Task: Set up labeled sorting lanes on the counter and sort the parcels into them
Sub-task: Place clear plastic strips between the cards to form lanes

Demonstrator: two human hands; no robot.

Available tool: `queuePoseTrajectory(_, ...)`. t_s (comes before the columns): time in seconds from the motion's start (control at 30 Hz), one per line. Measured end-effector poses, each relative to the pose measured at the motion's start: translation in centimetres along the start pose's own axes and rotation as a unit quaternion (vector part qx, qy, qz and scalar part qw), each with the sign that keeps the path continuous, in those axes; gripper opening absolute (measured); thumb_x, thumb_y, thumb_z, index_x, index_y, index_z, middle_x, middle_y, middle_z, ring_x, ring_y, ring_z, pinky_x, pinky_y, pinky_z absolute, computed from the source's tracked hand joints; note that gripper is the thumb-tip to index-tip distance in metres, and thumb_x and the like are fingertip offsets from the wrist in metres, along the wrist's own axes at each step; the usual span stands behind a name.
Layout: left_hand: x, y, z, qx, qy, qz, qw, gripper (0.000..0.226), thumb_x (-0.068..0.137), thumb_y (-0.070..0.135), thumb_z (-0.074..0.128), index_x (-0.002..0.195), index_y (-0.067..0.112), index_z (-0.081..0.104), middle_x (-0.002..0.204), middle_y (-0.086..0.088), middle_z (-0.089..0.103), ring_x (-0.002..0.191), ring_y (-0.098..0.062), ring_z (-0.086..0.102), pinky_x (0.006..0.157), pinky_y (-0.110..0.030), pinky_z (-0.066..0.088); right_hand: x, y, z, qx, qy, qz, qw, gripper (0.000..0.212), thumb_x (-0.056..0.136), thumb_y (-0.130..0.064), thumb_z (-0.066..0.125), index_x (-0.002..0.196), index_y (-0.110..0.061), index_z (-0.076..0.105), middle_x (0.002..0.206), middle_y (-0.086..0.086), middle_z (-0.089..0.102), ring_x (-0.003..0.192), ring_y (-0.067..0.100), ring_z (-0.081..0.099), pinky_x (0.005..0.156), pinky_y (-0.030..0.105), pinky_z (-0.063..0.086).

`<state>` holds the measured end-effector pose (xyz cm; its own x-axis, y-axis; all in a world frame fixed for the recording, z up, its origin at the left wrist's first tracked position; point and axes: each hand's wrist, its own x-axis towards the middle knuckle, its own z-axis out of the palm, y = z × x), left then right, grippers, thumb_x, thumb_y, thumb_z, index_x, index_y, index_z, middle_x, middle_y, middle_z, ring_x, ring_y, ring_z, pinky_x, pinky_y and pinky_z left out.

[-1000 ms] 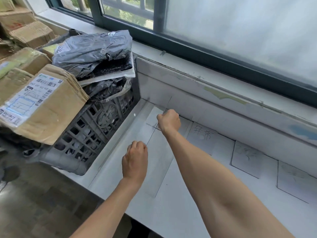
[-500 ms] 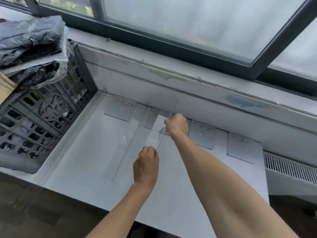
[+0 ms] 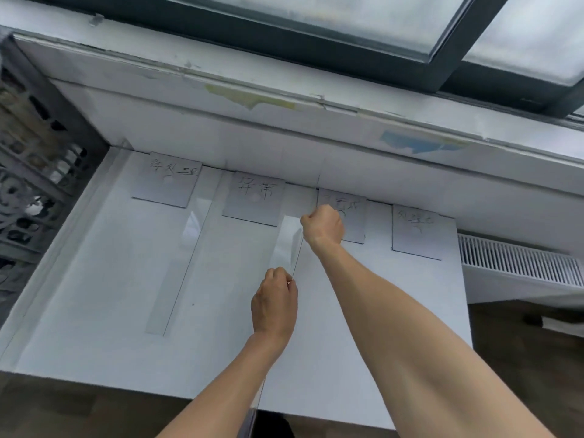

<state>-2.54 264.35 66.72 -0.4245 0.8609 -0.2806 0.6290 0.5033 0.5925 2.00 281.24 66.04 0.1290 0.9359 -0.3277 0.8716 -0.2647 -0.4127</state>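
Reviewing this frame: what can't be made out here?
Head view only.
1. Third label card: the right hand covers its left part; writing unreadable.
2. Fourth label card: writing too blurred to read.
3. Crate: cut off by the left edge; contents unseen.
4. Clear strip, held by both hands: its near end beyond the left hand cannot be traced.

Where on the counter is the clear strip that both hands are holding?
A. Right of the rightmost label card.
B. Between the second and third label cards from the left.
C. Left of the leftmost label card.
B: the clear strip, held by the left hand at its near end and the right hand at its far end, runs between the second card and the third card.
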Motion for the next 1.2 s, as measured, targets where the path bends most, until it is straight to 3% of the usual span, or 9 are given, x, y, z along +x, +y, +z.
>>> queuePoseTrajectory(0.27, 0.2, 0.4, 2.5, -0.035, -0.014, -0.031, 0.999, 0.01, 0.099, 0.016, 0.053, 0.09, 0.012, 0.057, 0.094, 0.0, 0.06, 0.076, -0.021, 0.06, 0.069, -0.038, 0.054, 0.8, 2.1, 0.8, 0.002, -0.012, -0.022, 1.0, 0.024, 0.089, -0.009, 0.054, 0.066, -0.009, 0.045, 0.055, 0.001, 0.038, 0.059, 0.026, 0.041, 0.047, 0.028, 0.023)
queuePoseTrajectory(0.63, 0.7, -0.4, 3.8, -0.042, -0.017, -0.046, 0.998, 0.008, 0.098, 0.013, 0.054, 0.09, 0.013, 0.056, 0.092, 0.0, 0.06, 0.075, -0.02, 0.06, 0.068, -0.037, 0.054, 1.2, 2.3, 1.7, 0.005, -0.02, -0.026, 0.999, 0.024, 0.089, -0.009, 0.054, 0.066, -0.01, 0.046, 0.058, 0.002, 0.04, 0.061, 0.027, 0.044, 0.055, 0.029, 0.032)
queuePoseTrajectory(0.77, 0.9, -0.6, 3.9, -0.046, -0.017, -0.051, 0.997, 0.008, 0.097, 0.013, 0.055, 0.09, 0.014, 0.056, 0.092, 0.0, 0.06, 0.075, -0.019, 0.06, 0.067, -0.035, 0.053, 1.2, 2.1, 1.9, 0.012, -0.025, -0.022, 0.999, 0.017, 0.093, -0.013, 0.055, 0.082, -0.003, 0.063, 0.075, 0.009, 0.06, 0.073, 0.03, 0.06, 0.063, 0.033, 0.044)
queuePoseTrajectory(0.97, 1.1, -0.8, 4.3, -0.044, -0.021, -0.055, 0.997, 0.008, 0.098, 0.013, 0.053, 0.09, 0.015, 0.055, 0.093, 0.0, 0.06, 0.075, -0.019, 0.059, 0.067, -0.034, 0.052, 1.3, 2.2, 2.1, 0.015, -0.021, -0.022, 0.999, 0.017, 0.094, -0.014, 0.055, 0.09, -0.002, 0.066, 0.086, 0.012, 0.068, 0.075, 0.029, 0.06, 0.064, 0.031, 0.042)
queuePoseTrajectory(1.2, 1.0, -0.9, 4.6, -0.035, -0.021, -0.055, 0.998, 0.007, 0.099, 0.014, 0.051, 0.092, 0.014, 0.054, 0.095, 0.0, 0.059, 0.077, -0.023, 0.059, 0.069, -0.039, 0.052, 1.4, 2.3, 2.2, 0.02, -0.025, -0.012, 0.999, 0.018, 0.092, -0.014, 0.054, 0.076, -0.008, 0.053, 0.075, 0.008, 0.056, 0.069, 0.03, 0.051, 0.06, 0.029, 0.035)
